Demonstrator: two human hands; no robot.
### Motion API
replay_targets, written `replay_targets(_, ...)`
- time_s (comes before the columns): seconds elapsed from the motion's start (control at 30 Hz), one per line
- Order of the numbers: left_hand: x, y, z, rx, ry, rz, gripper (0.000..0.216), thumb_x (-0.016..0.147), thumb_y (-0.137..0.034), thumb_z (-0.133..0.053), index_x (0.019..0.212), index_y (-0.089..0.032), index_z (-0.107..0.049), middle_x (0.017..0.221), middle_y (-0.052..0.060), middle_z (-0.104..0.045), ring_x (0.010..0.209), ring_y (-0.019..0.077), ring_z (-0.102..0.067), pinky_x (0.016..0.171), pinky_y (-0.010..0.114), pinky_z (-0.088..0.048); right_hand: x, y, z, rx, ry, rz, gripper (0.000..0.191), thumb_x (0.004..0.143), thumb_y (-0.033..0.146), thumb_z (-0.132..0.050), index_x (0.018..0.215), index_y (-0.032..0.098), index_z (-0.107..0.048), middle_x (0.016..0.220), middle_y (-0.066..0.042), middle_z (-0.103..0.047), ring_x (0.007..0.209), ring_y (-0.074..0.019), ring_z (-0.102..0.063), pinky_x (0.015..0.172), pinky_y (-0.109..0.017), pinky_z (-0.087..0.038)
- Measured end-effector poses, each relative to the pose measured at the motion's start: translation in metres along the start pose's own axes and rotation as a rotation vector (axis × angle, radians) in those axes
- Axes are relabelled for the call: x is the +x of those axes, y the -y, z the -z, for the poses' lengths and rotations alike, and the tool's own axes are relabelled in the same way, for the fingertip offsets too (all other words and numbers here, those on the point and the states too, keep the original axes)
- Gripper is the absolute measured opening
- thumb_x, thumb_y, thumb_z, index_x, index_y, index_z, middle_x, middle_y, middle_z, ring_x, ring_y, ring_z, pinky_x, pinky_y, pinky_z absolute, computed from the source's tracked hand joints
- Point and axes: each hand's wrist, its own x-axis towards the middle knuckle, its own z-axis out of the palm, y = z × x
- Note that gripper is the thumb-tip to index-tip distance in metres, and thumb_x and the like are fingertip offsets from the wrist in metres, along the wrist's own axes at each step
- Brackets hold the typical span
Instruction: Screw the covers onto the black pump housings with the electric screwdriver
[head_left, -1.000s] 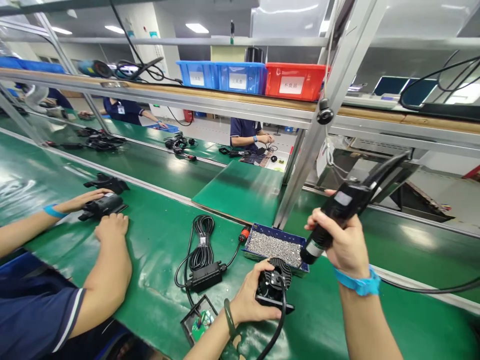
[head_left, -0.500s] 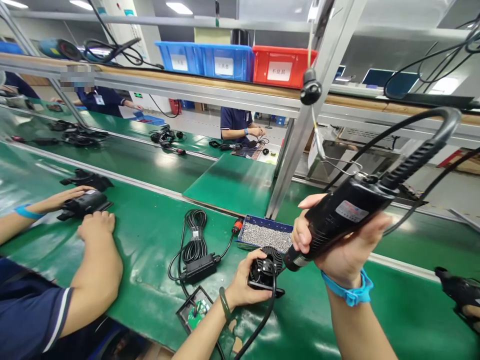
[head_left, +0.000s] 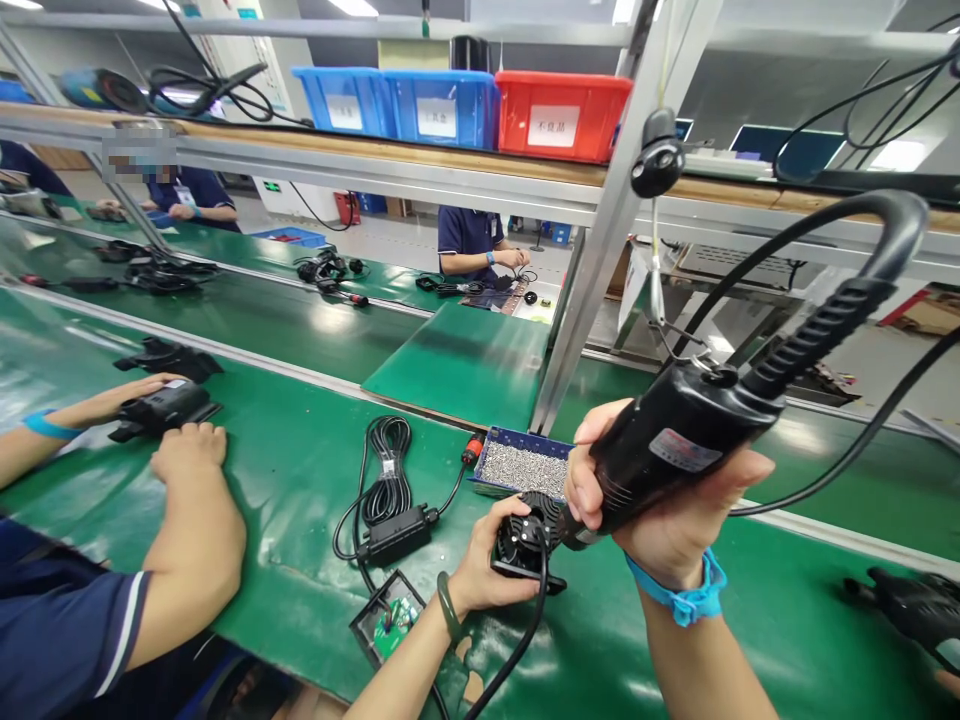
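black finned round housing [head_left: 525, 540] sits on the green belt [head_left: 300, 480], low centre of frame, cupped by the left hand [head_left: 480, 575] with fingers wrapped round its near side. right hand [head_left: 667, 510] is closed tight on the black electric screwdriver [head_left: 675, 440]. over the last second the driver has tilted flatter and dropped; its tip now meets the housing at its 2 o'clock edge. blue tray of silver screws [head_left: 517, 465] lies at 12 o'clock, just behind. a co-worker's hand [head_left: 187, 450] rests at 9 o'clock.
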Motion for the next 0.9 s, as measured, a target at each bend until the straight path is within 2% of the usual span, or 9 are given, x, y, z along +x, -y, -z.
replay_targets(0.23,0.001,0.003,0.000,0.006,-0.008,-0.064,0.073,0.058,-0.038,-0.085,0.121,-0.025,-0.050,0.115,0.003,-0.062,0.089,0.0171,-0.063,0.082,0.030,-0.052,-0.001,-0.004,-0.001,-0.043,-0.011,0.059,0.076,0.063,0.093,-0.048,0.080,0.021,-0.066,0.043,0.002,-0.056,0.028,-0.0121,-0.042,0.026,-0.023,-0.033)
replay_targets(0.4,0.002,0.002,-0.005,0.036,-0.020,-0.092,0.072,0.059,-0.039,-0.084,0.121,-0.025,-0.050,0.107,0.003,-0.064,0.087,0.0180,-0.064,0.080,0.033,-0.053,0.006,0.026,0.004,-0.151,-0.068,0.162,0.080,0.070,0.092,-0.041,0.086,0.020,-0.072,0.043,0.001,-0.057,0.030,-0.0137,-0.048,0.031,-0.026,-0.038)
replay_targets(0.53,0.002,0.000,-0.012,0.086,-0.069,-0.142,0.075,0.057,-0.039,-0.086,0.121,-0.026,-0.050,0.114,0.005,-0.064,0.102,0.0234,-0.065,0.092,0.040,-0.053,0.018,0.044,-0.003,-0.107,-0.031,0.209,0.072,0.069,0.088,-0.049,0.086,0.022,-0.072,0.043,0.002,-0.055,0.031,-0.0132,-0.048,0.030,-0.025,-0.037)
replay_targets(0.63,0.000,0.002,-0.015,0.129,-0.089,-0.135,0.077,0.055,-0.039,-0.086,0.122,-0.025,-0.050,0.122,0.008,-0.062,0.111,0.0264,-0.063,0.100,0.044,-0.051,0.026,0.028,-0.012,-0.045,0.048,0.134,0.073,0.068,0.090,-0.047,0.083,0.023,-0.071,0.042,0.001,-0.056,0.029,-0.0141,-0.047,0.027,-0.025,-0.035)
replay_targets(0.77,-0.002,0.005,-0.017,0.131,-0.080,-0.127,0.079,0.054,-0.043,-0.087,0.122,-0.023,-0.051,0.123,0.010,-0.063,0.115,0.0280,-0.063,0.102,0.045,-0.050,0.028,-0.003,-0.018,-0.053,0.064,0.029,0.077,0.065,0.093,-0.046,0.083,0.023,-0.070,0.043,0.001,-0.057,0.030,-0.0141,-0.047,0.029,-0.026,-0.038)
replay_targets(0.9,-0.001,0.006,-0.018,0.177,-0.080,-0.156,0.084,0.053,-0.047,-0.088,0.124,-0.024,-0.050,0.127,0.012,-0.061,0.118,0.0296,-0.061,0.102,0.046,-0.050,0.024,-0.010,-0.019,-0.050,0.105,-0.037,0.078,0.058,0.094,-0.051,0.082,0.022,-0.070,0.045,0.001,-0.059,0.031,-0.0136,-0.048,0.030,-0.026,-0.040)
